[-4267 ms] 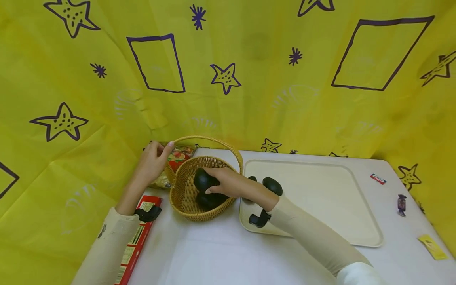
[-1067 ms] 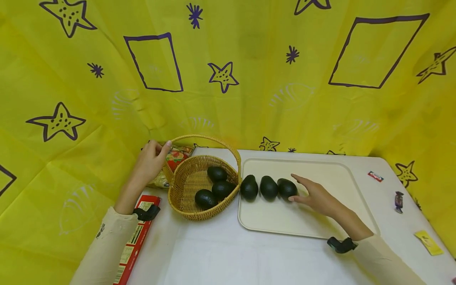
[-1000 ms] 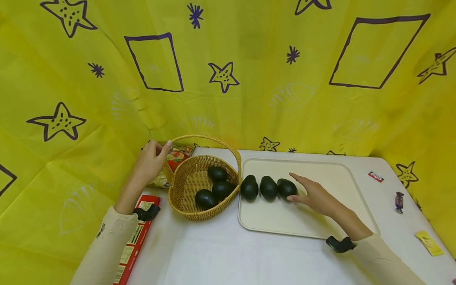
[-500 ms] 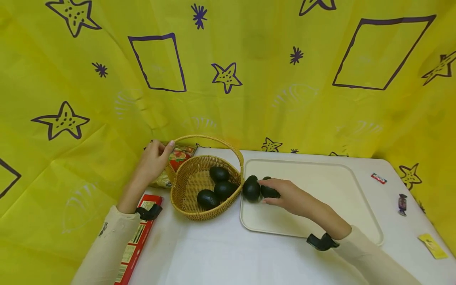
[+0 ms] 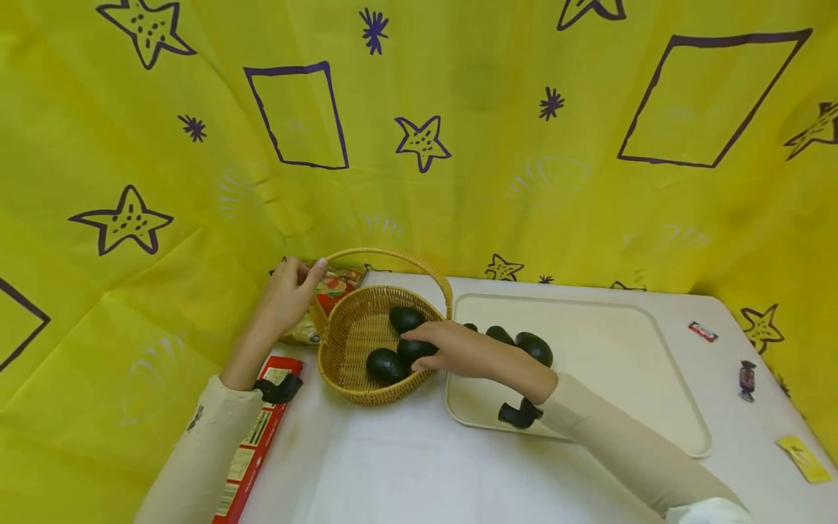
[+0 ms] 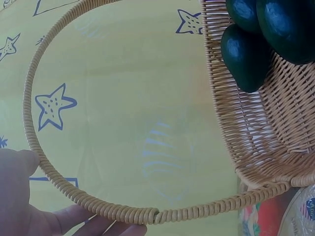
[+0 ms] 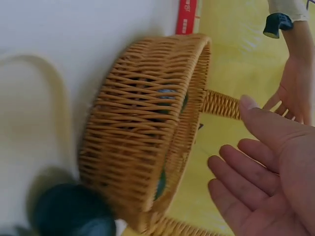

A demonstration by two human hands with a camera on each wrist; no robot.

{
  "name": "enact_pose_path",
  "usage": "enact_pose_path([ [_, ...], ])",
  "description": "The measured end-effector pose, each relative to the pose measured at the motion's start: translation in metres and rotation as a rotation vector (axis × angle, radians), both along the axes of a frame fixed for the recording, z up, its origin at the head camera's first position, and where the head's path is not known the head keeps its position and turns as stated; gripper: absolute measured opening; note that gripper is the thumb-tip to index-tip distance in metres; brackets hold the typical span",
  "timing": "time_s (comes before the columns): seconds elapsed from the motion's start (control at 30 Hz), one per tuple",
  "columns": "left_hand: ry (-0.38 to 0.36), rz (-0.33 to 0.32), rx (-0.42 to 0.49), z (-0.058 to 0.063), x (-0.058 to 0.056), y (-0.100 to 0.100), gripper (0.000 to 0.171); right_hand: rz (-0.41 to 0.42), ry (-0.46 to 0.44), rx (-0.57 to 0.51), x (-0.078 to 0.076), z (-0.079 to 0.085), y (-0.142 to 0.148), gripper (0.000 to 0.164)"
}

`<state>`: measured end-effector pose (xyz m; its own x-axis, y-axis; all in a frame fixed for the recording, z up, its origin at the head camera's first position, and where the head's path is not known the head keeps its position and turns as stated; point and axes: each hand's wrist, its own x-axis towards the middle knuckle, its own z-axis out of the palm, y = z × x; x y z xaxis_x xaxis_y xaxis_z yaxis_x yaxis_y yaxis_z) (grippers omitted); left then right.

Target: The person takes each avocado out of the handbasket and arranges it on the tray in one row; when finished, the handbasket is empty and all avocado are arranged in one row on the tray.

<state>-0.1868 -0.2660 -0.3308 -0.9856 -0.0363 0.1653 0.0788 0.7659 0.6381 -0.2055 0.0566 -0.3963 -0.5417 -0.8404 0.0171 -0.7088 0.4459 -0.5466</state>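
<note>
My left hand (image 5: 283, 297) grips the arched handle (image 6: 118, 213) of a wicker basket (image 5: 343, 393), fingers wrapped beneath it in the left wrist view. Inside the basket lie three dark green avocados (image 5: 386, 367), clustered toward its right side. Over the basket's right rim reaches my right hand (image 5: 458, 351), overlapping one of them in the head view. Its palm (image 7: 295, 182) shows bare in the right wrist view, fingers slightly bent and thumb apart. Three more avocados (image 5: 535, 349) sit on the cream tray (image 5: 602, 386), partly hidden behind the right forearm.
A long red box (image 5: 252, 451) lies under the left forearm. Food packets (image 5: 334, 287) stand behind the basket. To the tray's right are a small red-and-blue packet (image 5: 703, 332), a purple wrapped candy (image 5: 747, 380) and a yellow sachet (image 5: 804, 459). A yellow patterned cloth backs the table.
My right hand has gone left from the avocados on the tray to the basket; 4.3 s ago it held an avocado there. The left hand keeps its grip.
</note>
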Motion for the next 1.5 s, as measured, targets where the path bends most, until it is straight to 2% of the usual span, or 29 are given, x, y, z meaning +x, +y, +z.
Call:
enact_pose_path([
  [0.2,0.002,0.003,0.01,-0.002,-0.001,0.0,0.064,0.073,0.016,0.143,-0.014,0.005,-0.04,0.059],
  [0.3,0.008,0.004,0.013,-0.003,-0.001,-0.001,0.063,0.109,0.047,0.248,-0.02,0.002,-0.058,0.064],
  [0.43,0.016,0.004,0.012,-0.004,-0.001,-0.002,0.061,0.104,0.09,0.421,-0.024,0.001,-0.08,0.072],
  [0.63,0.017,0.001,0.009,-0.002,-0.001,-0.002,0.059,0.095,0.148,0.59,-0.02,0.005,-0.103,0.078],
  [0.83,0.018,-0.003,0.003,0.0,-0.001,0.0,0.059,0.152,0.315,0.687,-0.008,-0.002,-0.111,0.067],
  [1.0,0.019,0.002,0.002,-0.001,-0.001,0.0,0.058,0.155,0.386,0.715,-0.004,-0.006,-0.112,0.048],
  [1.07,0.018,0.003,0.003,-0.001,-0.001,0.0,0.058,0.141,0.4,0.712,-0.005,-0.008,-0.113,0.047],
  [1.13,0.017,0.003,0.006,-0.001,-0.001,0.0,0.059,0.128,0.403,0.702,-0.007,-0.009,-0.113,0.051],
  [1.3,0.017,0.005,0.008,-0.001,-0.001,0.0,0.058,0.089,0.34,0.614,-0.015,-0.013,-0.112,0.075],
  [1.5,0.015,0.006,0.005,-0.002,-0.002,0.0,0.058,0.066,0.308,0.57,-0.023,-0.015,-0.109,0.072],
])
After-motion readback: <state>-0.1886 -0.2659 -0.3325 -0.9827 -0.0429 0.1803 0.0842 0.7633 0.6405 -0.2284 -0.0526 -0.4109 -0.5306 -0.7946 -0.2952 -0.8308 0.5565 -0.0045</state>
